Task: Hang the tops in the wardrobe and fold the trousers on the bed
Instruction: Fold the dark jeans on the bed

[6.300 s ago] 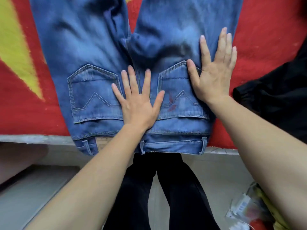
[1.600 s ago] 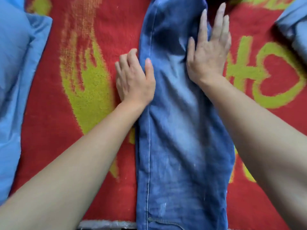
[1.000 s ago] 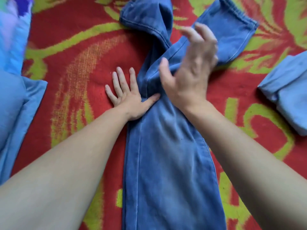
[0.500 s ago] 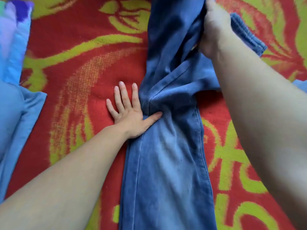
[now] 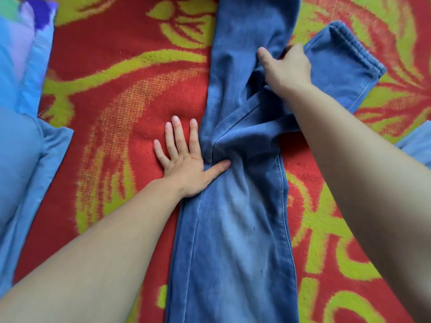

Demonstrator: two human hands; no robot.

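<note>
Jeans (image 5: pixel 233 241) lie lengthwise on the red-and-yellow blanket (image 5: pixel 116 108); near end cut off at the lower edge, one leg at the top; left hand (image 5: pixel 184 164) flat, fingers spread, thumb on denim; right hand (image 5: pixel 286 68) grips a leg fold, fingertips hidden; blue pillow (image 5: pixel 18 159) partly cropped left.

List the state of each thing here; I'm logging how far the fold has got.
Blue denim jeans: folded lengthwise, far legs splayed apart, bunched at mid-length.
Red and yellow-green woven blanket: spread under the jeans.
Left hand: flat, fingers straight, thumb pressing the jeans.
Right hand: fingers curled round a denim fold.
Light blue pillow: lying at the left edge.
</note>
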